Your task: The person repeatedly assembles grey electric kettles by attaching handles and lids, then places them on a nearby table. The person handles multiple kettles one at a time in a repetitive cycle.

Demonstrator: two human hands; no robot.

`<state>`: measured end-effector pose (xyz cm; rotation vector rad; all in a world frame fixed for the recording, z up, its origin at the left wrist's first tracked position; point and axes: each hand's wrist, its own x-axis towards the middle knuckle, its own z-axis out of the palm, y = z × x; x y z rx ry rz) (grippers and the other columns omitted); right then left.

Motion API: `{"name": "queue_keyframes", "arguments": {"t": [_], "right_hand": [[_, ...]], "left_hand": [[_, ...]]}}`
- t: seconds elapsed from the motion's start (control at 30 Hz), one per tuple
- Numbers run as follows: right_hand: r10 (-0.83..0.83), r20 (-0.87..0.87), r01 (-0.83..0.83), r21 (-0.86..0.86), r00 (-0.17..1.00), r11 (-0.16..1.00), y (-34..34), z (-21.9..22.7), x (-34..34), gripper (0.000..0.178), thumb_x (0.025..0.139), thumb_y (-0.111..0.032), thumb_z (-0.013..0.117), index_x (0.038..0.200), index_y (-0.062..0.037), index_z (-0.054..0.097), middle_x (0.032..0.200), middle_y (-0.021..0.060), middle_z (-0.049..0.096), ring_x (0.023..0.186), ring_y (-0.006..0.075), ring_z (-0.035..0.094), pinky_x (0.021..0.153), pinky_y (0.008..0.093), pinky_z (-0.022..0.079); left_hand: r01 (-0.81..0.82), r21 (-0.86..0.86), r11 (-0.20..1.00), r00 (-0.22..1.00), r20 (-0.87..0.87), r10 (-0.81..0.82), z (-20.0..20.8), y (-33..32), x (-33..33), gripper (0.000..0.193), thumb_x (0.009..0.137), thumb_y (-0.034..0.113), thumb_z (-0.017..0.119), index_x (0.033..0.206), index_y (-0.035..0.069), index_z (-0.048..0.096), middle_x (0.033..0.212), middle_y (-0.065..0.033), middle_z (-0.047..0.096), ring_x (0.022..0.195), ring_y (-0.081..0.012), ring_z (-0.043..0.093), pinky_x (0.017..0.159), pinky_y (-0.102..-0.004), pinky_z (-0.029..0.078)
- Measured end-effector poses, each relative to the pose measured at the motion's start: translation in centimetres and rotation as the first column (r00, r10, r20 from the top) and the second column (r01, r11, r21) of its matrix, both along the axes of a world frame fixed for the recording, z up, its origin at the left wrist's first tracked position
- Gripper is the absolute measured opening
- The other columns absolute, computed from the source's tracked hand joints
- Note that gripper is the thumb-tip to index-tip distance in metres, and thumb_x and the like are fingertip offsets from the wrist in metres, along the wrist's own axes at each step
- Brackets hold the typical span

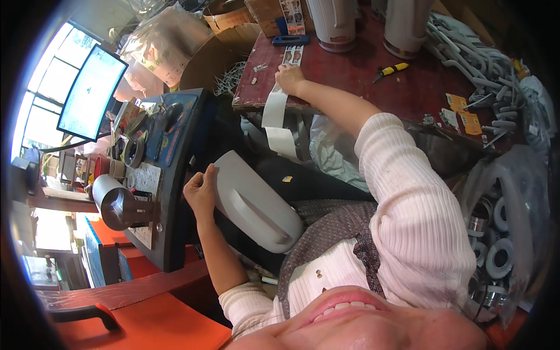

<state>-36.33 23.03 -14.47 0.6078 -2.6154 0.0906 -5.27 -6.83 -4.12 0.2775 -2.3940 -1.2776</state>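
Note:
A pale grey plastic jug (pixel 239 175) with a moulded handle lies slantwise across my lap. My left hand (pixel 201 189) is closed beside the jug's far end, thumb and fingertips together; whatever they may hold is too small to make out. My right arm stretches forward to the red table, where my right hand (pixel 290 79) is closed on a strip of labels (pixel 293 55). White backing (pixel 274 109) from the strip hangs over the table's edge in folds. The right fingertips are partly hidden by the hand.
Two upright jugs (pixel 332 26), yellow-handled cutters (pixel 394 70) and a blue tool (pixel 290 40) stand or lie on the red table (pixel 344 76). Grey handles (pixel 472 52) pile up at right, above a plastic bag (pixel 513 175) of metal rings. A monitor (pixel 92 93) is at left.

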Motion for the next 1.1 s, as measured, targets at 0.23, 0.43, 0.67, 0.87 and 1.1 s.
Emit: {"name": "queue_keyframes", "arguments": {"t": [0.23, 0.43, 0.67, 0.87, 1.1], "right_hand": [[0.214, -0.154, -0.212, 0.033, 0.965, 0.977, 2.0, 4.3, 8.5, 0.019, 0.084, -0.025, 0.066, 0.090, -0.0087, 0.074, 0.107, 0.0107, 0.066, 0.105, 0.0280, 0.063, 0.087, 0.0426, 0.052], [0.650, -0.225, -0.463, -0.859, 0.726, 0.220, 0.5, 13.7, 20.1, 0.013, 0.086, -0.009, 0.074, 0.099, -0.0038, 0.075, 0.093, 0.0065, 0.075, 0.086, 0.0168, 0.070, 0.078, 0.0289, 0.055], [0.965, 0.114, 0.154, -0.985, 0.237, 0.079, -6.6, 13.0, 27.9, 0.015, 0.088, -0.009, 0.075, 0.102, -0.0019, 0.075, 0.092, 0.0044, 0.074, 0.085, 0.0090, 0.066, 0.079, 0.0236, 0.051], [0.939, 0.138, 0.111, -0.988, 0.316, 0.108, -7.8, 12.4, 28.3, 0.014, 0.087, -0.011, 0.077, 0.098, -0.0023, 0.076, 0.089, 0.0040, 0.074, 0.082, 0.0082, 0.067, 0.078, 0.0225, 0.051], [0.920, 0.118, 0.127, -0.989, 0.375, 0.075, -8.6, 12.0, 29.4, 0.013, 0.088, -0.010, 0.076, 0.098, -0.0016, 0.076, 0.090, 0.0051, 0.075, 0.083, 0.0083, 0.067, 0.079, 0.0225, 0.052]], "left_hand": [[-0.086, -0.205, 0.975, 0.994, 0.046, 0.097, 1.0, -0.7, 4.0, 0.034, 0.089, 0.031, 0.074, 0.099, 0.000, 0.072, 0.080, -0.0070, 0.070, 0.076, -0.0131, 0.064, 0.072, -0.0280, 0.049], [-0.007, -0.005, 1.000, 0.983, -0.182, 0.006, 1.3, 0.8, 7.1, 0.020, 0.098, 0.016, 0.061, 0.103, -0.001, 0.071, 0.089, -0.0062, 0.070, 0.083, -0.0136, 0.062, 0.080, -0.0261, 0.049], [0.121, 0.221, 0.968, 0.950, -0.307, -0.049, 3.0, 4.2, 8.4, 0.017, 0.099, 0.013, 0.062, 0.103, -0.001, 0.070, 0.090, -0.0017, 0.069, 0.083, -0.0075, 0.060, 0.076, -0.0211, 0.046], [0.130, 0.258, 0.957, 0.951, -0.307, -0.047, 3.8, 4.4, 8.8, 0.019, 0.101, 0.014, 0.060, 0.104, -0.002, 0.070, 0.088, -0.0008, 0.066, 0.079, -0.0071, 0.057, 0.072, -0.0199, 0.043], [0.146, 0.232, 0.962, 0.945, -0.320, -0.066, 3.0, 3.6, 8.8, 0.022, 0.095, 0.018, 0.069, 0.106, -0.001, 0.070, 0.088, -0.0006, 0.065, 0.080, -0.0068, 0.056, 0.073, -0.0214, 0.043]]}}
